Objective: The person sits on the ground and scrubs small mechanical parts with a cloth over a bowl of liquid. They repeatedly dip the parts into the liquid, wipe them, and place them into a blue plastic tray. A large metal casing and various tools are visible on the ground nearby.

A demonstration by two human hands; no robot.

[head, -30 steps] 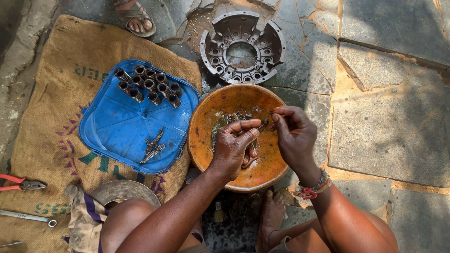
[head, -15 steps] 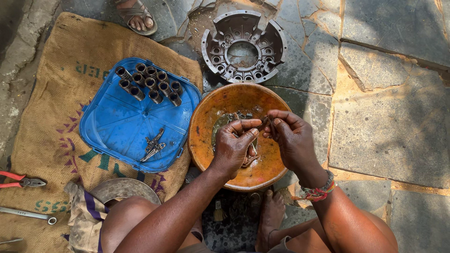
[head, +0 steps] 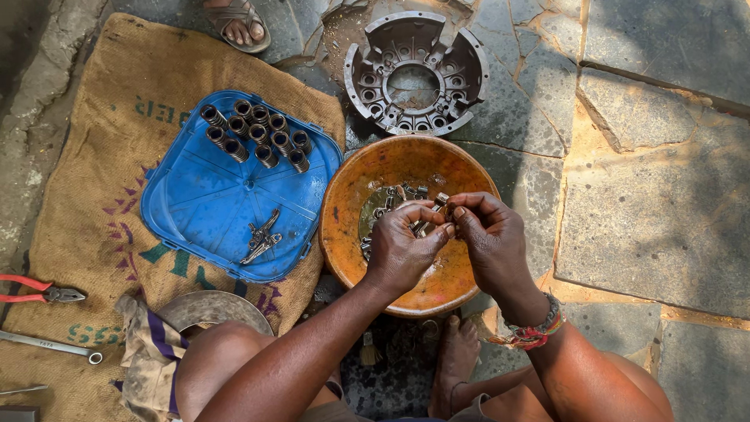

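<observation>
Item: small metal part (head: 442, 205), pinched between the fingertips of both hands, held just above the orange bowl (head: 351, 187).

Left hand (head: 402, 248): fingers curled shut, thumb and forefinger closed on the part from the near side; wrist bent inward over the bowl.

Right hand (head: 488, 238): fingertips closed on the same part from the opposite side, knuckles raised, palm turned toward the left hand; beaded bracelet (head: 531, 334) at the wrist.

Handling note (judgement): a part this small is best worked low over the bowl, so that a slip drops it among the loose metal pieces (head: 394, 199) lying below the fingers, not onto the stone.

Beyond the left fingers: blue tray (head: 203, 211) with coil springs (head: 254, 133) and small levers (head: 262, 236), on a burlap sack (head: 86, 195). Beyond the fingertips, past the bowl: round cast housing (head: 416, 72). Far left: red-handled pliers (head: 35, 291), spanner (head: 48, 345).
</observation>
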